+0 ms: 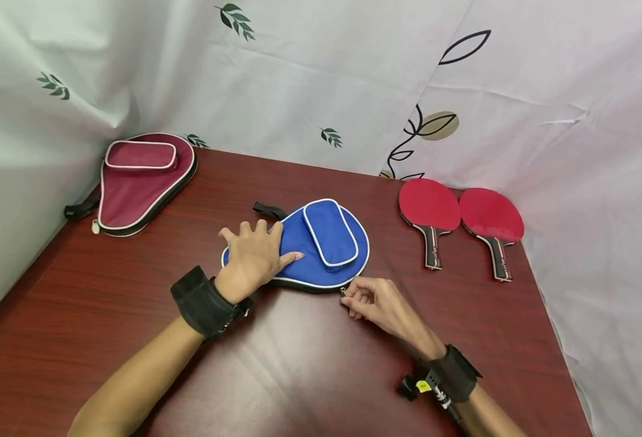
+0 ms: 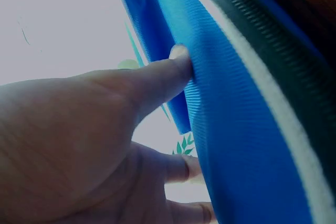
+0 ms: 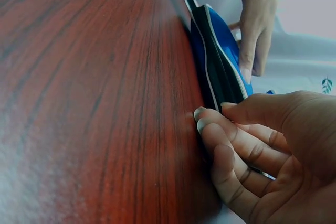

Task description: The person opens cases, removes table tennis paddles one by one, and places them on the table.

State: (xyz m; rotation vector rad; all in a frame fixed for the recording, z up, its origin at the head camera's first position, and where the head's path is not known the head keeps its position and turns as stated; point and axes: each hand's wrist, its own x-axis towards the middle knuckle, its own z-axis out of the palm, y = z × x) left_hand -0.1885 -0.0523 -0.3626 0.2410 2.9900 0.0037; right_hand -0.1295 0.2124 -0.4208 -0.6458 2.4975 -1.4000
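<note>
A blue paddle case (image 1: pixel 299 243) with white piping and a raised pocket lies flat in the middle of the table. Across its narrower left part, my left hand (image 1: pixel 254 255) presses down with spread fingers; the left wrist view shows the thumb (image 2: pixel 181 59) on the blue cloth. At the case's near right edge, my right hand (image 1: pixel 372 298) pinches the zipper pull (image 1: pixel 344 292) between thumb and fingertips. A black zipper band (image 3: pixel 220 72) runs along the side of the case in the right wrist view. The fingers hide most of the pull there.
Two red table tennis paddles (image 1: pixel 430 206) with black handles lie side by side at the right. A maroon paddle case (image 1: pixel 140 188) with a black strap lies at the back left. Patterned white curtains (image 1: pixel 299 79) border the table (image 1: pixel 277 376) at the back and sides.
</note>
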